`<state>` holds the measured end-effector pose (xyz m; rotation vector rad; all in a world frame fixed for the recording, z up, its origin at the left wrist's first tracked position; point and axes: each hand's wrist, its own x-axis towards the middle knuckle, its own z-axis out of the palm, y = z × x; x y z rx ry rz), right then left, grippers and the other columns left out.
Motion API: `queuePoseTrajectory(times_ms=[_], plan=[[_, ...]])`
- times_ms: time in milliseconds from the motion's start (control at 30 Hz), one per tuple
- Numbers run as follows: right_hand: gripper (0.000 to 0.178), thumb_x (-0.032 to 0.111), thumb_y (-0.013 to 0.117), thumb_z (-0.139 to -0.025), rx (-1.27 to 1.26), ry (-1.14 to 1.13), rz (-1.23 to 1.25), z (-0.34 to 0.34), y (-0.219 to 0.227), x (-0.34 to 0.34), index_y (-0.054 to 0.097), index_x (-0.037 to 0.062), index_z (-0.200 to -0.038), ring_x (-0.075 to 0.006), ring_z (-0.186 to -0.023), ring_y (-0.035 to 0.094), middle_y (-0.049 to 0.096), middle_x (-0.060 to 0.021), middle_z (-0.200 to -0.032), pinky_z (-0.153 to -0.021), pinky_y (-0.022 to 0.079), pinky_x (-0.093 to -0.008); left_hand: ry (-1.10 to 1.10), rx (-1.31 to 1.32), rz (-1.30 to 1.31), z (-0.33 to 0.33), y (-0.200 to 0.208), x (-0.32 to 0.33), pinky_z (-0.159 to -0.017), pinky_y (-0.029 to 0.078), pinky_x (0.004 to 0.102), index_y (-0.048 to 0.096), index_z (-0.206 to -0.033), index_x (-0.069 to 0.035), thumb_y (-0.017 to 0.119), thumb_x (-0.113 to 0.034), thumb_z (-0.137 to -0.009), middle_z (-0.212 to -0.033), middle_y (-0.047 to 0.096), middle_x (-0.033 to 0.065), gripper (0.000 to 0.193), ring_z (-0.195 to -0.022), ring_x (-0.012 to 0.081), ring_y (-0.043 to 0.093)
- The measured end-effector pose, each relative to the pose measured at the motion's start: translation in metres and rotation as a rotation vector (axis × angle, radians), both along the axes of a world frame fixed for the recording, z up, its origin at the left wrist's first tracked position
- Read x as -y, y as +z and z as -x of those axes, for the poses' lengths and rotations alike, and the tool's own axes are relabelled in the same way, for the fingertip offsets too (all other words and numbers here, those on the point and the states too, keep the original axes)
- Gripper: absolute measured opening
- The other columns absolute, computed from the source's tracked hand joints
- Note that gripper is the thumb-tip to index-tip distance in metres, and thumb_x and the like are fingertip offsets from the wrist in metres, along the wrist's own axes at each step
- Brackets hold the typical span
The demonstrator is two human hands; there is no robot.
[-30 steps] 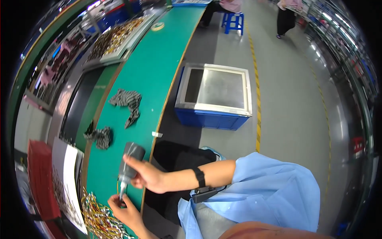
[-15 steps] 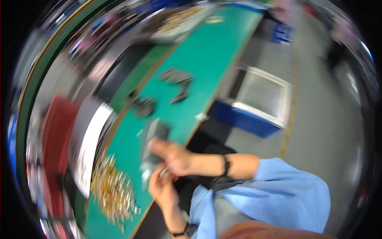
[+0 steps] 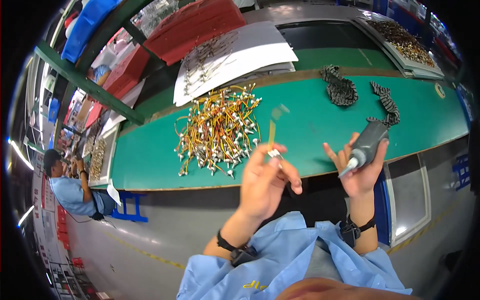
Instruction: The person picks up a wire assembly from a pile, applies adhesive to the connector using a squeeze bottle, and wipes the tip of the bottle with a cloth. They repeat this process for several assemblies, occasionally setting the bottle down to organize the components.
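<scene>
My left hand point(image 3: 265, 182) pinches a short yellow wire piece point(image 3: 272, 137) with a small white connector at its lower end, held upright just over the near edge of the green table point(image 3: 150, 160). My right hand point(image 3: 359, 172) grips a dark grey squeeze tube point(image 3: 367, 145) with a white nozzle that points down and left toward the left hand. A pile of yellow, orange and red wires with white connectors point(image 3: 217, 132) lies on the table just beyond my left hand.
Two black-and-grey striped cloth pieces point(image 3: 340, 90) lie on the table past my right hand. White sheets carrying more wires point(image 3: 225, 55) and red trays point(image 3: 195, 25) sit behind. A tray of small parts point(image 3: 405, 40) is far right. A co-worker in blue point(image 3: 70, 190) sits at left.
The view has swung so the table now runs across the picture. My left hand has lifted a single wire off the pile; the right hand still holds the tube.
</scene>
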<state>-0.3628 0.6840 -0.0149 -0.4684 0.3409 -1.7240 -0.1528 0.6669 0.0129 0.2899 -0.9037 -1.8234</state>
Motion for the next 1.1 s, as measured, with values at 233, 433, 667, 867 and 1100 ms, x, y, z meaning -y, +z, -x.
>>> queuePoseTrajectory(times_ms=[233, 433, 667, 867, 1100], plan=[[0.057, 0.059, 0.043, -0.092, -0.248, -0.606, -0.36, 0.005, -0.022, 0.021, 0.052, 0.0029, -0.103, -0.0115, -0.066, 0.051, 0.054, -0.0046, -0.074, -0.066, 0.048, -0.0244, -0.107, -0.175, 0.257, 0.007, 0.107, 0.019, -0.064, 0.051, 0.0358, 0.034, -0.123, -0.006, 0.028, -0.024, -0.103, -0.087, 0.063, 0.0251, 0.028, -0.073, 0.0321, 0.063], [0.058, 0.055, 0.041, -0.094, 0.051, -0.135, -0.172, 0.036, -0.048, 0.001, 0.052, 0.0012, -0.112, -0.0169, -0.078, 0.059, 0.06, -0.0114, -0.086, -0.08, 0.044, -0.0331, -0.093, -0.228, 0.279, 0.025, 0.099, 0.026, -0.064, 0.051, 0.0357, 0.034, -0.124, -0.006, 0.028, -0.024, -0.103, -0.088, 0.062, 0.0242, 0.029, -0.074, 0.0317, 0.063], [0.065, 0.065, 0.037, -0.092, 0.13, -0.031, -0.059, 0.028, -0.029, -0.014, 0.057, 0.003, -0.097, -0.0114, -0.046, 0.03, 0.032, -0.0006, -0.049, -0.085, 0.04, -0.0349, -0.027, -0.271, 0.494, 0.046, 0.115, 0.062, -0.064, 0.051, 0.0357, 0.035, -0.124, -0.007, 0.029, -0.025, -0.103, -0.089, 0.061, 0.0232, 0.029, -0.076, 0.0313, 0.062], [0.065, 0.065, 0.036, -0.091, 0.116, -0.045, -0.074, 0.025, -0.029, -0.012, 0.056, 0.0039, -0.093, -0.0121, -0.043, 0.032, 0.035, -0.001, -0.048, -0.084, 0.042, -0.0346, 0.052, -0.271, 0.633, 0.05, 0.145, 0.075, -0.064, 0.051, 0.0356, 0.035, -0.124, -0.007, 0.029, -0.026, -0.103, -0.09, 0.061, 0.0223, 0.029, -0.077, 0.0309, 0.061], [0.064, 0.067, 0.033, -0.092, 0.108, -0.032, -0.088, 0.028, -0.028, -0.007, 0.056, 0.0068, -0.093, -0.0138, -0.043, 0.036, 0.041, -0.0009, -0.051, -0.081, 0.039, -0.0354, 0.181, -0.261, 0.696, 0.044, 0.161, 0.08, -0.063, 0.051, 0.0356, 0.036, -0.125, -0.008, 0.029, -0.026, -0.103, -0.092, 0.06, 0.0212, 0.03, -0.078, 0.0305, 0.061]])
